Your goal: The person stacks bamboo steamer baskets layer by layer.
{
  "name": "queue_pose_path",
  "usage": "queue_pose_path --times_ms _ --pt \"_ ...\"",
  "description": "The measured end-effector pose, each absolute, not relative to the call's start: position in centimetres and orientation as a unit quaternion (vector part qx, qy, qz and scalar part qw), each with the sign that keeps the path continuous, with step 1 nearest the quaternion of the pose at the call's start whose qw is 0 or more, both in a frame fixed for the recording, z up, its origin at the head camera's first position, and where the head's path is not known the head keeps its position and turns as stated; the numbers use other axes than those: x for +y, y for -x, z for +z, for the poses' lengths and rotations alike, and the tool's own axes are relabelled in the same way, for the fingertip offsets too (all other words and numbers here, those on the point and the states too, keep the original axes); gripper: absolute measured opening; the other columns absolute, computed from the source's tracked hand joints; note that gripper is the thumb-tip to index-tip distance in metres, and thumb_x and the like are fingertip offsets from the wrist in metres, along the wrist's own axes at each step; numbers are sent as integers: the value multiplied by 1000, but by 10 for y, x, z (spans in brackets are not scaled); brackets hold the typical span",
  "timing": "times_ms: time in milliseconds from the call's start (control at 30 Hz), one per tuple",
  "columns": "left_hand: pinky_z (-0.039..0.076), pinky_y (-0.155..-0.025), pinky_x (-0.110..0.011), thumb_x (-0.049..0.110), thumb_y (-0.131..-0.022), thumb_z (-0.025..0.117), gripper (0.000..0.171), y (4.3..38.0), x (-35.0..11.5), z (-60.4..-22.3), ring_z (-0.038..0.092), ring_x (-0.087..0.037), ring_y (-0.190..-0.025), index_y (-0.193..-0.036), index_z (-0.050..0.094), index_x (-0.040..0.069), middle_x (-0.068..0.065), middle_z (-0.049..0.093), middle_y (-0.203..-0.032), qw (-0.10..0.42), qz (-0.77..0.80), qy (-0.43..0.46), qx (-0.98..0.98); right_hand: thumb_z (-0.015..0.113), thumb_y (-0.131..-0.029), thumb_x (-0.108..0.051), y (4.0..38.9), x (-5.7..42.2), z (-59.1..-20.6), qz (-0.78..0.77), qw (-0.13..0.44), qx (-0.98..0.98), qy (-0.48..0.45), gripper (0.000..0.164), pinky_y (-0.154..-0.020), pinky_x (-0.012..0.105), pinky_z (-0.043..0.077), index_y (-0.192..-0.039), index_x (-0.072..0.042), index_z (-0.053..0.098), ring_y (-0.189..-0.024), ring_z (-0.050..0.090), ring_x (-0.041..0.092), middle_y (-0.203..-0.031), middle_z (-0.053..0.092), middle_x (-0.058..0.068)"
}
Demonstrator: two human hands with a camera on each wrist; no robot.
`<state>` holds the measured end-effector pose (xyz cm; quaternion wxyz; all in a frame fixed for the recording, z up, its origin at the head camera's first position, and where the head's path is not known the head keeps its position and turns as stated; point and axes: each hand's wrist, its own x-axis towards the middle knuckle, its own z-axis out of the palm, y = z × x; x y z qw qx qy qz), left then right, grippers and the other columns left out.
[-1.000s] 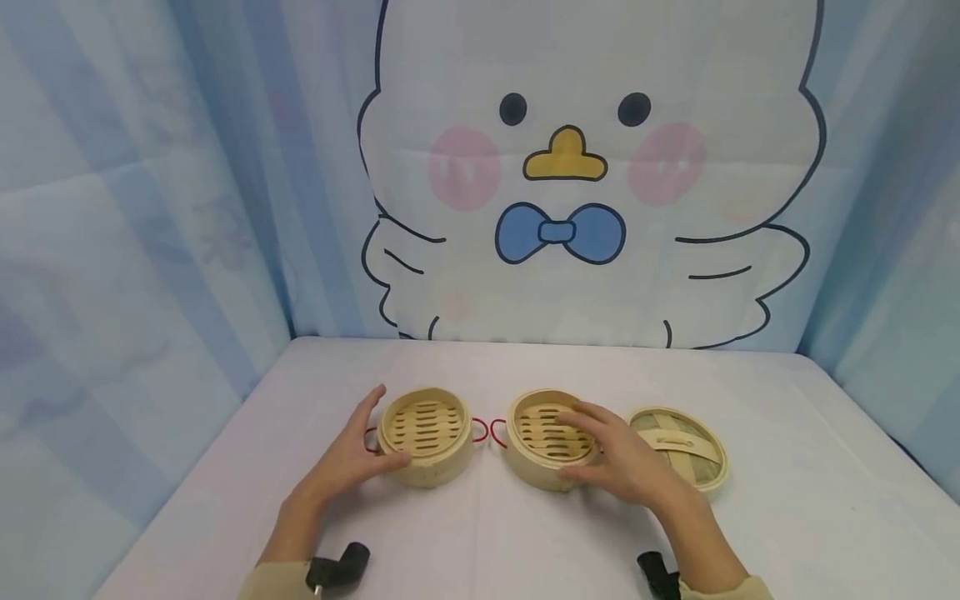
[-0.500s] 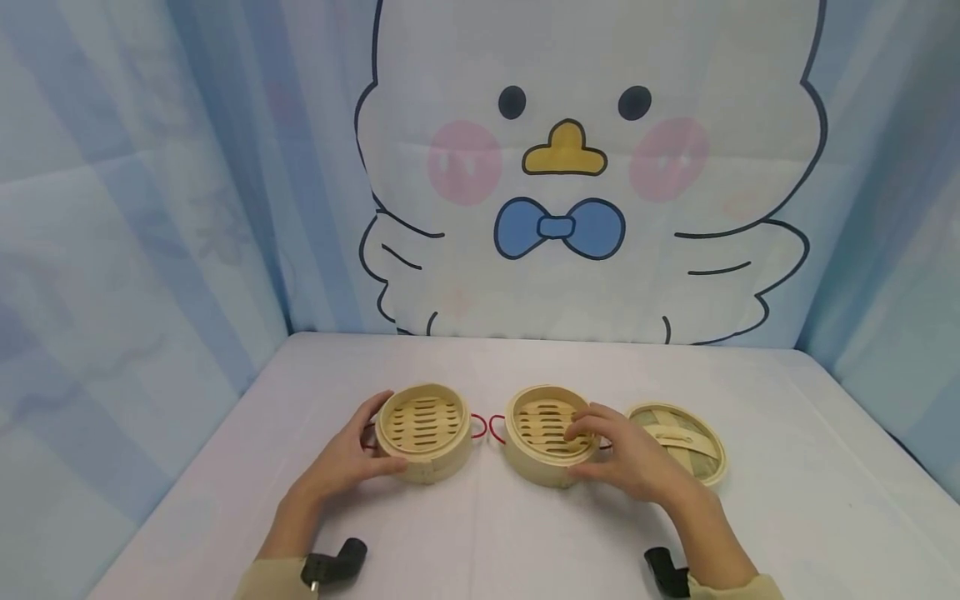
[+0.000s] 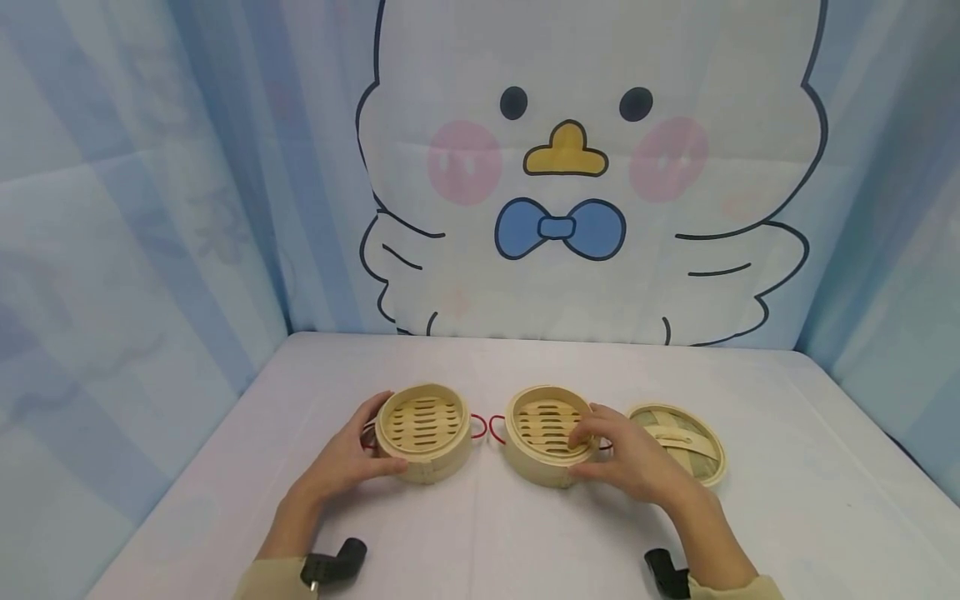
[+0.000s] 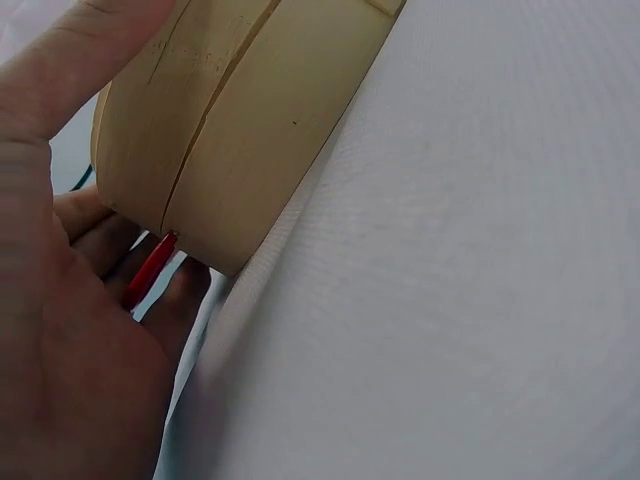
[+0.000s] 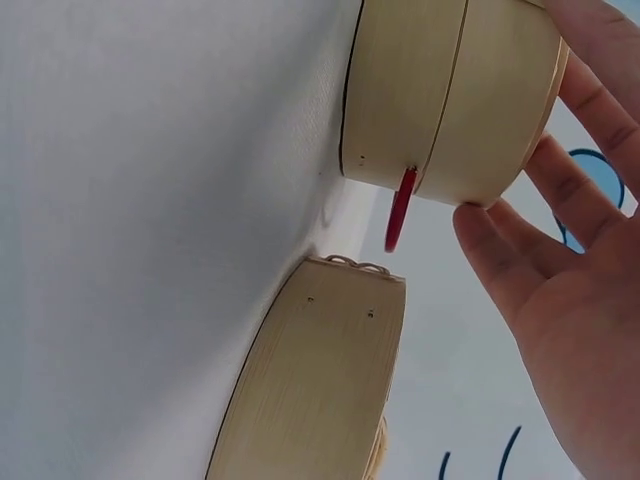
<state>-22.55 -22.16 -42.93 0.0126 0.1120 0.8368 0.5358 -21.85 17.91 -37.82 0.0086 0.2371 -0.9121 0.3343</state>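
Two small round bamboo steamer baskets with slatted bases and red loop handles stand upright, side by side, on the white table. My left hand [image 3: 341, 457] holds the left steamer basket [image 3: 424, 427], thumb along its front and fingers round its far left side. In the left wrist view one red handle [image 4: 152, 270] sits between that basket's wall [image 4: 250, 120] and my palm. My right hand [image 3: 633, 457] grips the right steamer basket [image 3: 536, 425] at its right rim, thumb on the outer wall and fingertips over the rim. Some fingers are hidden behind each basket.
A woven bamboo steamer lid [image 3: 681, 440] with a strap handle lies just right of the right basket, partly behind my right hand. The white tablecloth [image 3: 480, 542] runs back to a curtain [image 3: 555, 283] printed with a cartoon bird. Blue curtains flank both sides.
My left fingers have come in against the left basket, where they stood apart before. My right fingertips have drawn back from the slats toward the right basket's rim. The baskets stay in place.
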Motion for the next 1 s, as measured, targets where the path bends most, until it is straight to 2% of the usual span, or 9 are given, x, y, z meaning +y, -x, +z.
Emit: queue_pose_path --times_ms 133,367,633,733,867,1000 --pt "34 -111 -53 23 -73 92 111 226 -223 -430 39 -38 -140 -159 24 6 -20 32 -159 13 535 -106 838 88 -79 -21 218 178 -378 339 6 -913 -226 24 -111 62 29 -89 -26 66 -141 34 48 -137 59 15" --pt "36 -111 -53 27 -73 92 111 227 -222 -429 41 -38 -140 -158 25 7 -19 34 -159 13 530 -95 843 86 -81 -23 218 177 -376 341 13 -915 -216 22 -108 62 35 -89 -25 65 -140 37 48 -141 56 16" --pt "34 -112 -54 27 -74 92 109 227 -223 -428 39 -37 -141 -158 25 8 -18 34 -159 13 529 -89 844 86 -82 -18 219 174 -376 345 69 -900 -256 20 -103 59 43 -90 -23 67 -134 45 47 -122 65 9" --pt "34 -112 -53 27 -74 92 109 227 -224 -429 39 -37 -141 -158 25 8 -19 34 -159 13 528 -87 844 86 -82 -18 217 171 -375 349 76 -898 -257 20 -103 59 43 -90 -22 68 -134 46 46 -121 67 9" --pt "35 -112 -53 26 -74 92 108 226 -223 -429 40 -37 -140 -158 26 8 -18 34 -158 13 530 -85 843 86 -81 -18 215 167 -371 357 90 -893 -260 21 -104 60 41 -90 -22 67 -134 46 45 -115 69 2" --pt "35 -112 -53 25 -74 92 108 227 -221 -430 40 -37 -140 -158 26 8 -18 35 -158 16 533 -88 841 88 -79 -15 211 163 -365 361 135 -882 -271 25 -102 60 44 -88 -23 67 -133 48 44 -104 67 -8"
